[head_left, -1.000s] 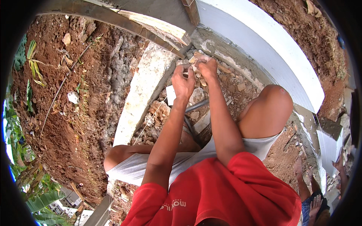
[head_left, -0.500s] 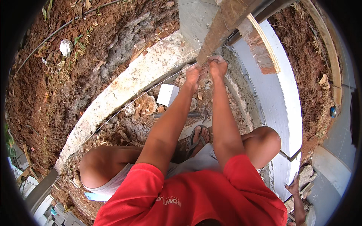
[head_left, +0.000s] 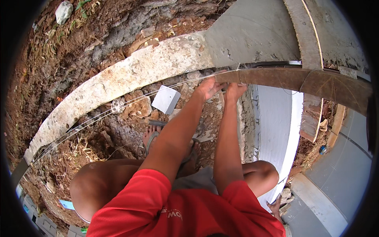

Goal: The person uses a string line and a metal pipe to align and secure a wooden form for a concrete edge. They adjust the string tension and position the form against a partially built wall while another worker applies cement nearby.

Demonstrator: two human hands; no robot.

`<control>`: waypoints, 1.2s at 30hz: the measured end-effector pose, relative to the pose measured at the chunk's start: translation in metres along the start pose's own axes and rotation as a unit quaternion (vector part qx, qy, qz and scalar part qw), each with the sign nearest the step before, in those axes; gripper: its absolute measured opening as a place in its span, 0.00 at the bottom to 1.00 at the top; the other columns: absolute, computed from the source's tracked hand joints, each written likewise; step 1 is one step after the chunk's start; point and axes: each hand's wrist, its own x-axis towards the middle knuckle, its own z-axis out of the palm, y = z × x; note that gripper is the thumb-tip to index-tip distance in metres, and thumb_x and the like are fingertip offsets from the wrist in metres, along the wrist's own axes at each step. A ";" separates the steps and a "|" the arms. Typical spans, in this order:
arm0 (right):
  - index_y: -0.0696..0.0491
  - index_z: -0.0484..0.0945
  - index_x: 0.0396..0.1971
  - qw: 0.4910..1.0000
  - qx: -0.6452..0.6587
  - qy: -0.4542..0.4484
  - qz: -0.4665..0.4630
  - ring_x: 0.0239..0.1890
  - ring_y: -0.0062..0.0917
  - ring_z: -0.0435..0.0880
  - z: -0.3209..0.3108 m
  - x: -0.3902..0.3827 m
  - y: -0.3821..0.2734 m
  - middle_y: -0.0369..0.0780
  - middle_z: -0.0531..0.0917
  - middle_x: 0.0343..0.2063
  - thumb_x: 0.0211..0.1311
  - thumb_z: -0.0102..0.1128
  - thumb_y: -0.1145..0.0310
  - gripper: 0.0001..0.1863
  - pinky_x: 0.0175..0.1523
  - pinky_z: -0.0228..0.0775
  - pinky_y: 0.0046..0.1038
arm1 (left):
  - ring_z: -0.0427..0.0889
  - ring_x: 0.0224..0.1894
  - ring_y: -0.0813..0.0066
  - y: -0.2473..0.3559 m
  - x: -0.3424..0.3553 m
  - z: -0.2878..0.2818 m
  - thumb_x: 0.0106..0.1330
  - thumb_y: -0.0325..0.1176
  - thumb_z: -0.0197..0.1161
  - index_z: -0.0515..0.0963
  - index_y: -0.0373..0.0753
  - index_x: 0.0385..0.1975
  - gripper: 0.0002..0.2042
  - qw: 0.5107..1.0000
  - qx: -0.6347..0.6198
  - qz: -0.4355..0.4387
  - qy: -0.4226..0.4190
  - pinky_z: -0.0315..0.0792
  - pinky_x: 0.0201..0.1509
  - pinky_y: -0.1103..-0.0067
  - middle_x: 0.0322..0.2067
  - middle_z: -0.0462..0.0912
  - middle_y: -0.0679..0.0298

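Note:
Both my hands are at the near end of a long brown wooden beam (head_left: 272, 79). My left hand (head_left: 208, 88) has its fingers bent in at the beam's tip, close to a thin white string (head_left: 130, 103). Right beside it, my right hand (head_left: 235, 91) is closed just under the beam's lower edge. What the fingertips pinch is too small to make out. The string runs from the beam's end down to the far left, along a pale concrete ledge (head_left: 158, 59). Below my left hand, a white block (head_left: 166, 99) lies on the rubble.
A grey tool handle (head_left: 157, 123) lies by my sandalled feet. White panels (head_left: 274, 126) stand on the right, beside a rough mortar strip (head_left: 247, 122). A plywood strip (head_left: 310, 35) crosses the beam. Another person's hand (head_left: 275, 205) touches the panel's lower end. Reddish soil (head_left: 51, 75) rises at left.
My view has turned, so the beam now lies nearly level across the right side. Both hands stay at its end, the left with fingers somewhat looser. My left foot has come into view.

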 end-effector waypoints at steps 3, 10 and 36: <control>0.62 0.82 0.36 0.999 -0.032 -0.006 -0.042 0.36 0.24 0.85 -0.004 0.006 0.004 0.42 0.87 0.37 0.60 0.68 0.78 0.06 0.41 0.78 0.27 | 0.78 0.61 0.69 -0.009 0.010 0.000 0.72 0.41 0.66 0.75 0.42 0.60 0.20 1.000 -0.010 0.004 -0.008 0.70 0.70 0.68 0.58 0.80 0.65; 0.61 0.83 0.37 1.000 0.005 0.019 -0.008 0.35 0.26 0.86 -0.017 0.014 0.028 0.42 0.87 0.37 0.58 0.71 0.78 0.08 0.42 0.80 0.31 | 0.79 0.55 0.72 -0.042 0.036 -0.002 0.70 0.44 0.69 0.80 0.44 0.54 0.17 0.997 -0.066 0.030 0.041 0.73 0.61 0.69 0.52 0.83 0.67; 0.56 0.81 0.39 0.946 -0.305 -0.082 -0.079 0.43 0.36 0.82 -0.033 0.021 -0.010 0.43 0.85 0.38 0.65 0.67 0.62 0.13 0.52 0.71 0.40 | 0.81 0.38 0.73 -0.040 0.030 0.083 0.66 0.43 0.73 0.82 0.36 0.47 0.18 0.969 0.013 0.136 0.206 0.78 0.43 0.74 0.38 0.84 0.65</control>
